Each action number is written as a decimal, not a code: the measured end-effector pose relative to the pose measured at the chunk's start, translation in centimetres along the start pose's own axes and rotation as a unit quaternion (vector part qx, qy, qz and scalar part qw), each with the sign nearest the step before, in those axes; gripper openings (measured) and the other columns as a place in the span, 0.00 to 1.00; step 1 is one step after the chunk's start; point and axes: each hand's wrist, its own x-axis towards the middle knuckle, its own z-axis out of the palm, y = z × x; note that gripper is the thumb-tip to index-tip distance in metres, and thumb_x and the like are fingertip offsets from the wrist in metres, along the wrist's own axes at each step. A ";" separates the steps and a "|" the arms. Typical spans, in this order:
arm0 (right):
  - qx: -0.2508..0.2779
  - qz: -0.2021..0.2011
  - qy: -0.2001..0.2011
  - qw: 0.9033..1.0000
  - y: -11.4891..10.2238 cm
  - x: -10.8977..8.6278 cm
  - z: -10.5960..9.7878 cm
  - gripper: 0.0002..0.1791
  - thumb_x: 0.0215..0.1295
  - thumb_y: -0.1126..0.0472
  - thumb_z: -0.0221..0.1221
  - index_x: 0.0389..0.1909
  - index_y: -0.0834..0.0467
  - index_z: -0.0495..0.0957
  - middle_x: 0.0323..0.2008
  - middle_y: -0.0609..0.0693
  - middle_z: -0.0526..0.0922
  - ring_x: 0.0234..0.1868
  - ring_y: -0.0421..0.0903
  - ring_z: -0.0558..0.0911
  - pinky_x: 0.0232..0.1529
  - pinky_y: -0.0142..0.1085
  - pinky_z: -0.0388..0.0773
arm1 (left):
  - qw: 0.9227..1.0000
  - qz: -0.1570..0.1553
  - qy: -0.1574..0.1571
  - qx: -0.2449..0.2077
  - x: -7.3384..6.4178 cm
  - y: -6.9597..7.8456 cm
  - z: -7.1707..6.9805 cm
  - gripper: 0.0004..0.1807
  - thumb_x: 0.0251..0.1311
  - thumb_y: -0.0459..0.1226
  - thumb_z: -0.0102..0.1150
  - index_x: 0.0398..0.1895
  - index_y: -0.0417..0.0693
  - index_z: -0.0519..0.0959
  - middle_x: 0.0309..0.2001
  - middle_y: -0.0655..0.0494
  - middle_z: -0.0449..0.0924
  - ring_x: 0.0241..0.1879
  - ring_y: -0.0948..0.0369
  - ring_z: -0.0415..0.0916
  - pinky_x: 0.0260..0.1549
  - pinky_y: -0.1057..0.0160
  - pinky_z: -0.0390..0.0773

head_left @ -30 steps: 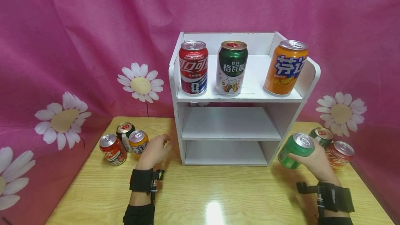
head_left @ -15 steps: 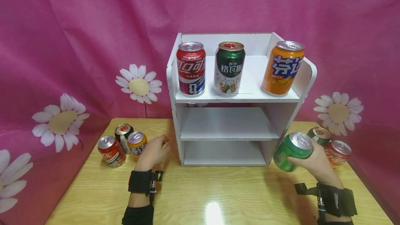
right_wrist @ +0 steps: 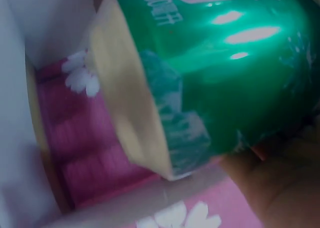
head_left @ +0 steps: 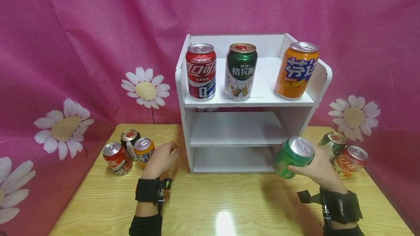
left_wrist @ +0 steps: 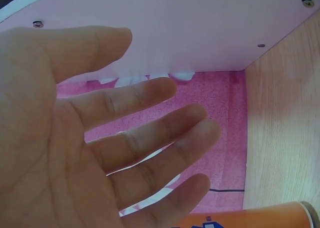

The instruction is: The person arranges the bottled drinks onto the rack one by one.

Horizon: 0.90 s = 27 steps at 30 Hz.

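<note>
My right hand (head_left: 316, 168) grips a green soda can (head_left: 293, 157), tilted, in front of the lower right part of the white shelf unit (head_left: 249, 104). In the right wrist view the green can (right_wrist: 220, 78) fills much of the picture, and most of the fingers are hidden behind it. My left hand (head_left: 163, 159) holds nothing; its fingers are relaxed and slightly bent in the left wrist view, beside the shelf's side panel (left_wrist: 200, 28). Close by it stands an orange can (head_left: 144, 152), with a red can (head_left: 118, 158) and a dark can (head_left: 129, 142) beside that.
On the top shelf stand a red cola can (head_left: 201, 72), a green-and-white can (head_left: 241, 71) and an orange can (head_left: 296, 70). Behind my right hand are a dark green can (head_left: 333, 143) and a red can (head_left: 350, 161). A pink flowered cloth (head_left: 98, 46) hangs behind the table.
My right hand has carried the green can leftward, from beside the shelf unit to in front of its lower right corner. The left hand stays put.
</note>
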 end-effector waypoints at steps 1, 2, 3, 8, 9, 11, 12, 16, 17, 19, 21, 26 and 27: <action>0.003 -0.006 0.000 1.000 -0.2 0.2 0.2 0.42 0.38 0.75 0.72 0.58 0.68 0.66 0.46 0.34 0.77 0.46 0.32 0.77 0.43 0.25 0.75 | 1.000 0.001 0.000 0.000 0.0 0.0 0.0 0.17 0.66 0.37 0.51 0.53 0.37 0.75 0.48 0.40 0.77 0.49 0.48 0.74 0.45 0.48 0.74; 0.007 -0.011 0.001 1.000 -0.4 0.4 0.5 0.41 0.37 0.76 0.73 0.58 0.69 0.67 0.46 0.34 0.77 0.46 0.32 0.77 0.44 0.25 0.74 | 1.000 0.001 0.001 -0.001 0.0 0.1 0.0 0.17 0.66 0.37 0.51 0.53 0.37 0.75 0.48 0.40 0.77 0.49 0.48 0.74 0.46 0.48 0.74; 0.015 -0.015 0.002 1.000 -0.6 0.7 0.7 0.41 0.37 0.76 0.73 0.58 0.69 0.67 0.46 0.34 0.78 0.46 0.33 0.77 0.44 0.25 0.74 | 1.000 0.002 0.000 -0.001 0.0 0.1 0.0 0.17 0.66 0.37 0.51 0.53 0.36 0.74 0.48 0.40 0.77 0.49 0.48 0.74 0.46 0.48 0.74; 0.018 -0.009 0.012 1.000 -1.4 1.6 1.7 0.40 0.38 0.74 0.73 0.57 0.67 0.69 0.46 0.36 0.79 0.47 0.33 0.77 0.46 0.25 0.73 | 1.000 0.002 0.000 0.001 -0.1 0.1 0.0 0.17 0.66 0.38 0.51 0.53 0.37 0.74 0.48 0.41 0.77 0.48 0.48 0.74 0.45 0.49 0.74; 0.010 -0.002 0.013 1.000 -1.5 1.8 1.8 0.40 0.39 0.73 0.73 0.58 0.66 0.68 0.46 0.36 0.78 0.47 0.33 0.77 0.46 0.25 0.73 | 1.000 0.002 0.000 0.001 -0.1 0.1 0.0 0.17 0.66 0.38 0.51 0.53 0.37 0.74 0.48 0.41 0.77 0.48 0.48 0.74 0.44 0.49 0.74; 0.000 0.007 0.021 1.000 -1.8 2.2 2.1 0.40 0.40 0.71 0.73 0.58 0.66 0.68 0.46 0.38 0.78 0.46 0.32 0.76 0.45 0.25 0.73 | 1.000 0.002 0.000 0.000 -0.1 0.1 0.0 0.17 0.66 0.38 0.51 0.53 0.37 0.74 0.48 0.40 0.77 0.48 0.48 0.74 0.44 0.49 0.74; 0.001 0.010 0.024 1.000 -1.8 2.4 2.2 0.39 0.40 0.71 0.73 0.58 0.66 0.68 0.45 0.37 0.78 0.46 0.32 0.77 0.45 0.25 0.73 | 1.000 0.002 0.000 0.000 -0.1 0.1 0.0 0.17 0.66 0.38 0.50 0.53 0.37 0.74 0.48 0.40 0.77 0.48 0.48 0.74 0.44 0.49 0.74; 0.036 0.008 0.021 0.999 -2.1 3.3 2.8 0.38 0.42 0.73 0.71 0.58 0.67 0.68 0.45 0.38 0.78 0.46 0.35 0.77 0.45 0.26 0.74 | 1.000 0.002 0.001 -0.002 -0.1 0.1 0.0 0.17 0.66 0.38 0.51 0.53 0.37 0.74 0.48 0.40 0.77 0.48 0.48 0.74 0.45 0.48 0.74; 0.043 0.004 0.021 0.999 -2.2 3.4 2.9 0.38 0.42 0.73 0.71 0.58 0.68 0.68 0.45 0.37 0.78 0.46 0.35 0.78 0.44 0.26 0.74 | 1.000 0.002 0.001 -0.002 0.0 0.1 0.0 0.17 0.66 0.38 0.51 0.53 0.37 0.74 0.48 0.40 0.77 0.48 0.48 0.74 0.45 0.48 0.74; 0.051 0.005 0.018 0.999 -2.3 3.6 3.0 0.38 0.43 0.73 0.70 0.58 0.68 0.67 0.45 0.38 0.78 0.46 0.36 0.78 0.45 0.27 0.75 | 1.000 0.002 0.002 -0.002 0.0 0.1 0.0 0.17 0.66 0.38 0.51 0.53 0.37 0.74 0.48 0.40 0.77 0.48 0.48 0.74 0.45 0.48 0.74; 0.056 0.008 0.019 0.998 -2.5 3.7 3.2 0.38 0.43 0.73 0.70 0.59 0.67 0.67 0.45 0.40 0.78 0.46 0.37 0.78 0.45 0.28 0.75 | 1.000 0.002 0.002 -0.002 0.0 0.0 0.0 0.17 0.66 0.38 0.51 0.53 0.37 0.74 0.48 0.40 0.77 0.49 0.47 0.74 0.46 0.48 0.74; 0.056 0.022 0.022 0.998 -3.1 4.4 3.6 0.37 0.46 0.71 0.70 0.59 0.66 0.66 0.46 0.45 0.77 0.46 0.38 0.78 0.45 0.28 0.75 | 1.000 0.004 0.001 -0.003 0.0 -0.1 0.0 0.17 0.66 0.38 0.51 0.53 0.36 0.74 0.49 0.40 0.77 0.49 0.47 0.74 0.46 0.48 0.74; 0.056 0.025 0.023 0.998 -3.1 4.6 3.6 0.37 0.46 0.70 0.70 0.59 0.67 0.66 0.46 0.46 0.77 0.45 0.38 0.78 0.44 0.28 0.75 | 1.000 0.004 0.000 -0.005 0.1 -0.1 0.0 0.17 0.66 0.37 0.50 0.53 0.36 0.74 0.49 0.40 0.77 0.49 0.47 0.74 0.46 0.48 0.74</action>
